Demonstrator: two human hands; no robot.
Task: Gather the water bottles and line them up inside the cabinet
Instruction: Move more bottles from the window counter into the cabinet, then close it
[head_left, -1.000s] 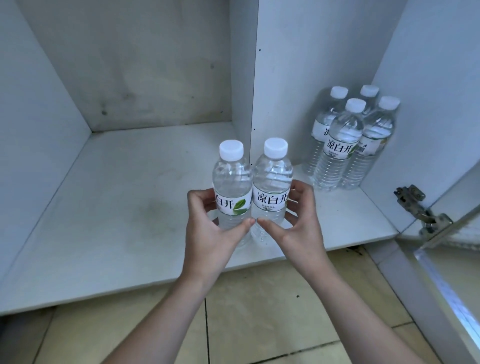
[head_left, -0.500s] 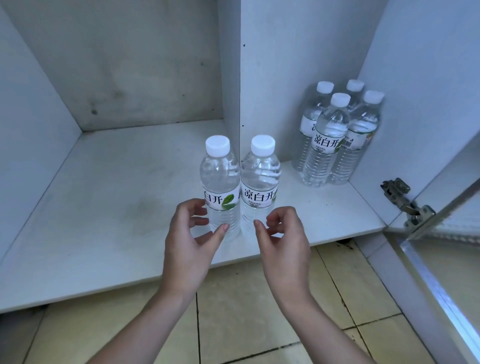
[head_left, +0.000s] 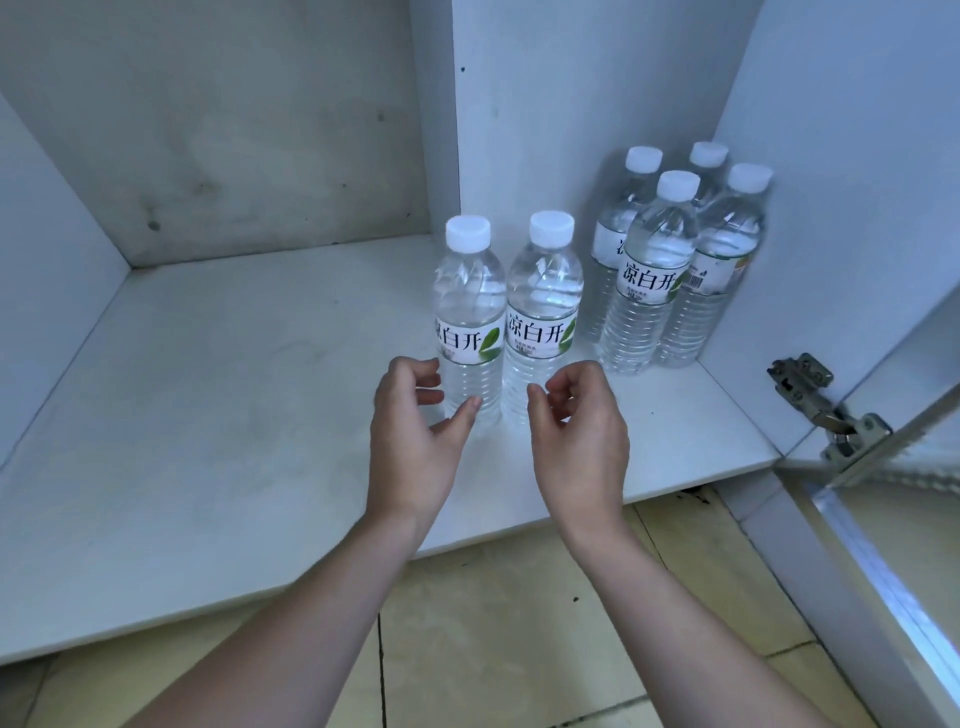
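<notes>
**Two full bottles standing on the shelf, both hands loose just in front of them**

Nearest to me, above the beige tiled floor (head_left: 509, 613), the person's bare forearms are reaching in toward the white cabinet shelf (head_left: 218, 415). The left hand (head_left: 413, 441) is hovering with its fingers (head_left: 470, 408) curled half-open, gripping nothing; the thumb tip is sitting right at the lower ribbing of the left clear plastic water bottle with a white cap (head_left: 469, 322), though I cannot tell whether it is touching. The right hand (head_left: 579, 431) is likewise empty, fingers loosely curled just in front of the matching right bottle (head_left: 544, 312). These two are standing upright, side by side and touching, near the shelf's front edge by the white divider panel (head_left: 434, 130).

Farther back, a cluster of four taller bottles (head_left: 670, 260) is standing in the right compartment's corner.

The bottles look full, so probably fairly heavy, with thin walls that dent when squeezed. The labelled waist looks like the surest place to grip.
</notes>
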